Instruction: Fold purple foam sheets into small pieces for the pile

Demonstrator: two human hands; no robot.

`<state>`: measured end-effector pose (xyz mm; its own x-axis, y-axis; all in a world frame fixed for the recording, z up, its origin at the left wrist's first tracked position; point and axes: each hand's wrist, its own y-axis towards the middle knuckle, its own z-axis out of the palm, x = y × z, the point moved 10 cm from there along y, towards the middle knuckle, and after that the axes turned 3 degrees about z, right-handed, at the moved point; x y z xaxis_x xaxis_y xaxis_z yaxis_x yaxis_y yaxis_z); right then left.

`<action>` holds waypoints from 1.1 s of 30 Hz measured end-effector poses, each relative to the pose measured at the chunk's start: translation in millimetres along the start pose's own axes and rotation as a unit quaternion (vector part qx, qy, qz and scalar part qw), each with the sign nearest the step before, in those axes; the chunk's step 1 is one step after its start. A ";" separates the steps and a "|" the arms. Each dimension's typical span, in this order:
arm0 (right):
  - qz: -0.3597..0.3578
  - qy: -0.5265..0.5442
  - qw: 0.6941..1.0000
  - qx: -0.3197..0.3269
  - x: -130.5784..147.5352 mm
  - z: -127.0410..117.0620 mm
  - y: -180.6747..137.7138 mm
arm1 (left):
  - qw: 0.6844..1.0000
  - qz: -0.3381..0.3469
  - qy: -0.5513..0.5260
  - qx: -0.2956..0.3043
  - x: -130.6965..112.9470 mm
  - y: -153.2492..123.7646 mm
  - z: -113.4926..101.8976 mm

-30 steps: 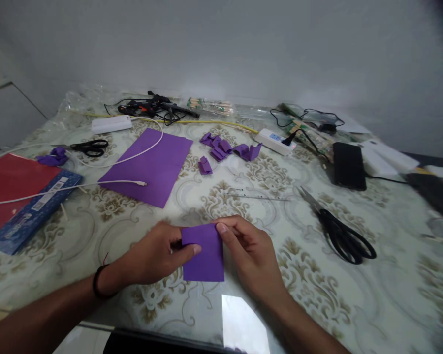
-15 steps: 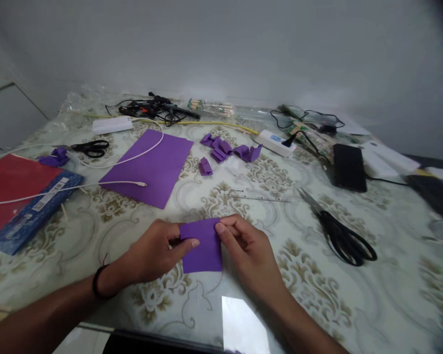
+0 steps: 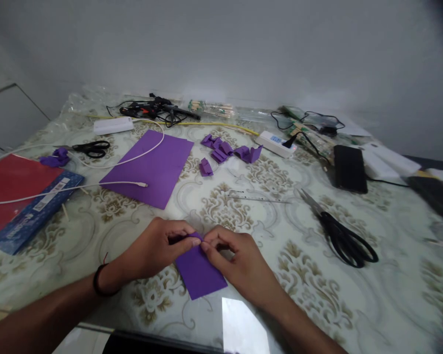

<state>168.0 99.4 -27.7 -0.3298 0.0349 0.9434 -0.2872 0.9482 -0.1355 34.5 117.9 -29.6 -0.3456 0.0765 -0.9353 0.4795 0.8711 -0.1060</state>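
Note:
A small piece of purple paper (image 3: 201, 273) is pinched between my two hands at the front middle of the table. My left hand (image 3: 162, 248) grips its upper edge with thumb and fingers. Against the same edge, my right hand (image 3: 234, 255) has its thumb and fingertips closed, almost touching the left thumb. The paper's lower part slants down toward me, and its top is partly hidden by my fingers. Beyond my hands lie larger purple sheets (image 3: 151, 167) and several folded purple paper pieces (image 3: 221, 150).
Black-handled scissors (image 3: 343, 236) lie to the right, near a black phone (image 3: 350, 168). A second pair of scissors (image 3: 92, 148) is at the left by a red and blue paper pack (image 3: 33, 196). A white cable (image 3: 107, 184) crosses the purple sheets. A power strip (image 3: 276, 143) stands behind.
The small paper has turned and tilted, its lower edge now slanting nearer to me. My right hand has moved left and down, so the fingertips of both hands now meet at the upper edge.

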 end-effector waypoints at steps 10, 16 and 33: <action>0.006 0.041 0.999 -0.012 -2.9 -1.5 0.7 | 0.999 0.014 0.028 0.009 -4.2 -2.1 3.4; 0.000 0.045 0.999 -0.002 2.8 -0.6 -0.6 | 0.991 0.086 0.103 0.003 -25.6 -5.9 1.6; -0.045 0.023 0.992 -0.114 9.0 -51.9 0.2 | 0.983 0.064 0.059 -0.161 -19.3 -6.0 -50.0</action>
<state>211.7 116.4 -3.6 -0.2692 -0.0448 0.9620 -0.1010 0.9947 0.0180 -2.0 135.5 5.9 -0.3999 0.2341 -0.8862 0.2518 0.9577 0.1393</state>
